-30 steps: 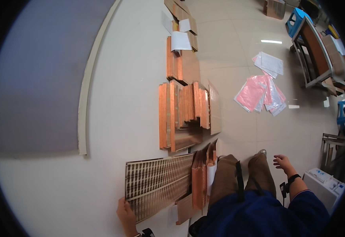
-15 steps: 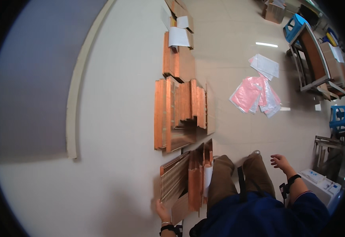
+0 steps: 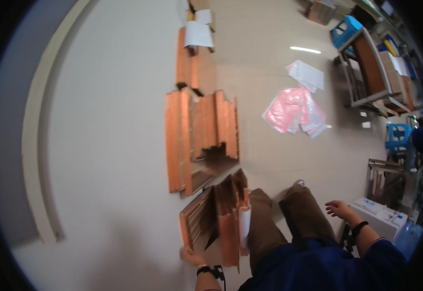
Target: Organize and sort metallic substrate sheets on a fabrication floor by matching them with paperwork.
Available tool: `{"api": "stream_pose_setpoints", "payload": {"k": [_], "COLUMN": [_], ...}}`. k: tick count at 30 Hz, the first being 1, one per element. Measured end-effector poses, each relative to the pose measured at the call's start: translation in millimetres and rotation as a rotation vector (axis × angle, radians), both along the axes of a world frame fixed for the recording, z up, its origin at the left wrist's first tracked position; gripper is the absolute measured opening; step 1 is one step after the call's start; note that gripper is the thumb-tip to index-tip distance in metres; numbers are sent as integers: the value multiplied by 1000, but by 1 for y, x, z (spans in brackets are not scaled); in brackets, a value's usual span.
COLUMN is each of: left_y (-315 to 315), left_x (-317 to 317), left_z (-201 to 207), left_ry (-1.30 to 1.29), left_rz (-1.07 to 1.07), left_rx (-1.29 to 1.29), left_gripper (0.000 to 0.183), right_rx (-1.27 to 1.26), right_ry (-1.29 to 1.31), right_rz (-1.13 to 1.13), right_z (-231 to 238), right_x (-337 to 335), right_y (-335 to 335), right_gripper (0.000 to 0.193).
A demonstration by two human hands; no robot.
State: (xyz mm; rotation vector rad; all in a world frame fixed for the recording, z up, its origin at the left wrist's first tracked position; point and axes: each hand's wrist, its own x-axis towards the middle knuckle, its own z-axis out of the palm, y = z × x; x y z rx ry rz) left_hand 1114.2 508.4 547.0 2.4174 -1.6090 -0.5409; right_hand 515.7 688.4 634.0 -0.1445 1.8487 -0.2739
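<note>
My left hand is at the near end of a flat brown cardboard-like panel with an orange-brown edge and a striped face. Its fingers curl round that panel's edge, partly hidden. The panel stands upright by the white wall, tilted apart from a bundle of similar brown panels. A white rolled sheet sits on that bundle's right side, next to my leg. My right hand hangs in the air to the right of my legs, fingers apart, holding nothing.
More upright brown stacks line the wall ahead, with white paper on a farther one. Pink and clear plastic bags lie on the tiled floor. At right are a metal-framed cart, a blue stool and a white box.
The whole view has shifted, so most things sit farther left. The panel at my left hand leans farther from the bundle, widening the gap. My right hand is still free.
</note>
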Motion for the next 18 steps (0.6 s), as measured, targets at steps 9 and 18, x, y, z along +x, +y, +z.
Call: {"api": "stream_pose_setpoints", "payload": {"k": [9,18], "left_y": [-31,-85], "left_x": [-112,-106], "left_z": [53,104], "left_ry": [212,374], "left_rz": [-28,-529], "left_rx": [65,479], "left_gripper": [15,33], "right_rx": [-69,-145], "right_ry": [-23,-63], "right_rz": [-101,-277], "right_z": [-36,-69], "right_x": [23,33], "right_y": [-9,17], "right_gripper": [29,26]}}
